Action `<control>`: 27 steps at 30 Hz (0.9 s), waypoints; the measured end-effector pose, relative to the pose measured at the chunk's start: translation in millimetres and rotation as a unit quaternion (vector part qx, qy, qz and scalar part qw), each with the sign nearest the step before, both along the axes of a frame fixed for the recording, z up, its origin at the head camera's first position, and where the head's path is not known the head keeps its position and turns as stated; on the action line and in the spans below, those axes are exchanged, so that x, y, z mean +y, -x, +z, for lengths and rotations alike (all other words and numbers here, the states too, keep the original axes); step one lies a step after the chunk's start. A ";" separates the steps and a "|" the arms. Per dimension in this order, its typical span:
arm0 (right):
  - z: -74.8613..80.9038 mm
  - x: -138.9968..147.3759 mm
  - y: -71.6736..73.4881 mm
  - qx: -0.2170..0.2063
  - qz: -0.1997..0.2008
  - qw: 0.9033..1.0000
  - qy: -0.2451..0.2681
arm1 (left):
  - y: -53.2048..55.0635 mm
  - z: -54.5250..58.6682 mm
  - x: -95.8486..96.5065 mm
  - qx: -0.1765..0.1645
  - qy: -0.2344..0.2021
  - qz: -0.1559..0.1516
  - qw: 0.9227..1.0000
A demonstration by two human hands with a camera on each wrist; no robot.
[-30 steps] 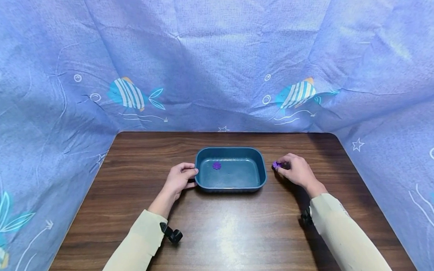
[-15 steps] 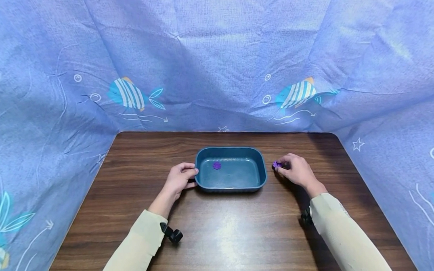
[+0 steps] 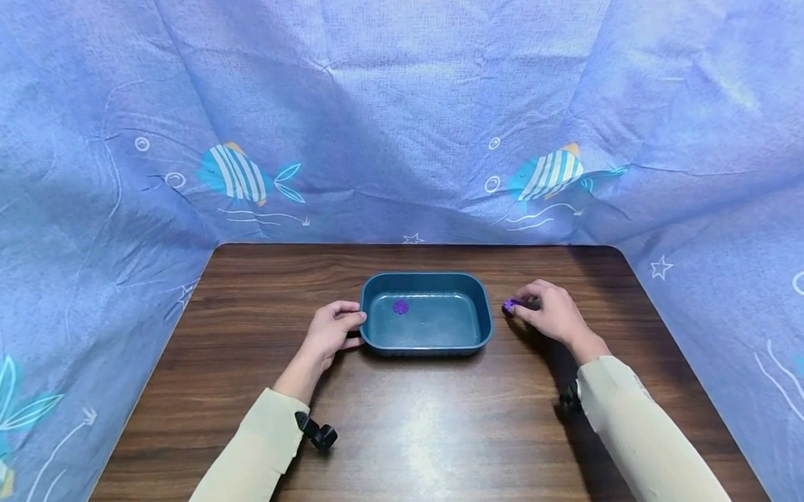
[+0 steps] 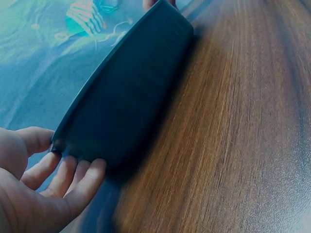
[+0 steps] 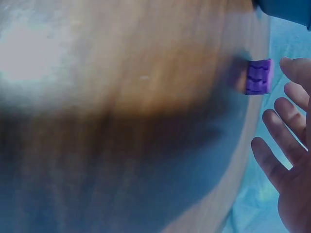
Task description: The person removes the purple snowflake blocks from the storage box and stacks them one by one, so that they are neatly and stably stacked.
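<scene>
A dark teal rectangular box (image 3: 428, 352) stands on the table, its open top facing up. My left hand (image 3: 331, 333) pinches the box's left end, with the thumb on the rim and the fingers against the outer wall in the left wrist view. Inside lies a purple flower-shaped piece (image 3: 401, 307). To the right of the box is a small purple notched piece (image 5: 259, 76), with wavy seams along its side. My right hand (image 3: 554, 315) is just beside it; in the right wrist view a slight gap separates the fingertips from the piece, and the fingers are spread loosely.
The brown wood-grain table (image 3: 410, 430) has rounded far corners. A blue cloth (image 3: 396, 116) printed with fish hangs around its back and sides. Each wrist carries a black camera mount, such as the left one (image 3: 318, 433).
My right hand has let go of the purple notched piece and drawn slightly back to the right. The left hand keeps its hold on the box. The whole head view has shifted very slightly.
</scene>
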State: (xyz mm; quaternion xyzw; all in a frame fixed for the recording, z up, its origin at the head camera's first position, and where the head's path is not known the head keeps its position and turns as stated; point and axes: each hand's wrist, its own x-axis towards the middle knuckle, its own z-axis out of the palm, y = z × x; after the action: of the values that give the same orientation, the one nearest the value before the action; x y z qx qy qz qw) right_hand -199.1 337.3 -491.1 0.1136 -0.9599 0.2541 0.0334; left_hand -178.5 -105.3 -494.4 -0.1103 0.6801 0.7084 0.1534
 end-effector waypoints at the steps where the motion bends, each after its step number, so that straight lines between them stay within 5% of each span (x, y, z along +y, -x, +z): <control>1: 1.7 -0.9 0.7 0.003 0.001 1.000 0.005 | -0.2 0.2 -0.1 0.000 0.002 0.001 1.000; 19: 40.5 -69.7 20.0 0.064 0.097 0.993 0.037 | -0.4 -0.3 0.4 0.006 0.001 -0.001 1.000; 27: 42.2 -109.9 27.1 0.078 0.143 0.986 0.037 | -0.8 2.1 0.5 0.002 -0.001 0.002 1.000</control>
State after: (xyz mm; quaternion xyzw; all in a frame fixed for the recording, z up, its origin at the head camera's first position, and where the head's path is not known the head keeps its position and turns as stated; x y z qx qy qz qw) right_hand -226.3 227.4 -448.9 0.2676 -0.9182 0.2821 0.0752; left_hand -177.8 -104.8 -492.2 -0.1102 0.6797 0.7092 0.1513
